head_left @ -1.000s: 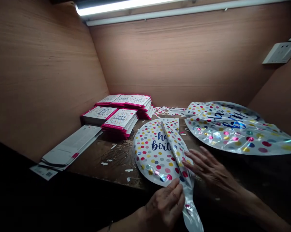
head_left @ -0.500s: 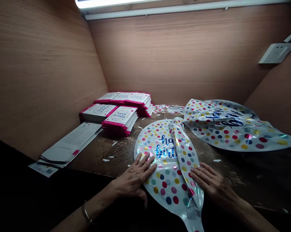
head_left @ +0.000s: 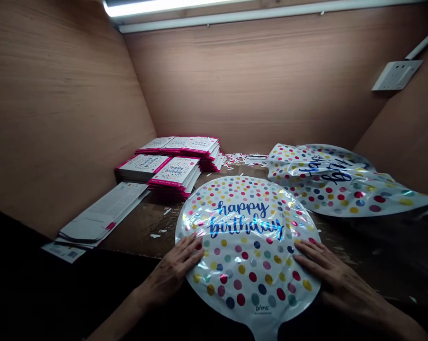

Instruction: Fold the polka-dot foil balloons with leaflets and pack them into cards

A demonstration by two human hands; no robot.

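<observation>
A round foil balloon (head_left: pixel 247 279) with coloured dots and blue "happy birthday" lettering lies flat on the table in front of me, its neck pointing towards me. My left hand (head_left: pixel 173 270) rests on its lower left edge, fingers spread. My right hand (head_left: pixel 336 274) presses flat on the lower right edge, also holding nothing. A second dotted foil balloon (head_left: pixel 345 187) lies crumpled at the right, out of reach of both hands' current spots and partly overlapped by the first.
Stacks of pink-edged balloon packets (head_left: pixel 174 173) stand at the back left, with a pile of printed card sheets (head_left: pixel 103 213) and a barcode slip (head_left: pixel 63 252) nearer the left edge. Paper scraps (head_left: pixel 240 159) litter the wooden table (head_left: pixel 136 232). Wooden walls surround it, with a wall socket (head_left: pixel 396 75) at the right.
The balloon's folded-over side has opened out, so the balloon now lies flat with its lettering showing. My hands have slid apart to its two sides.
</observation>
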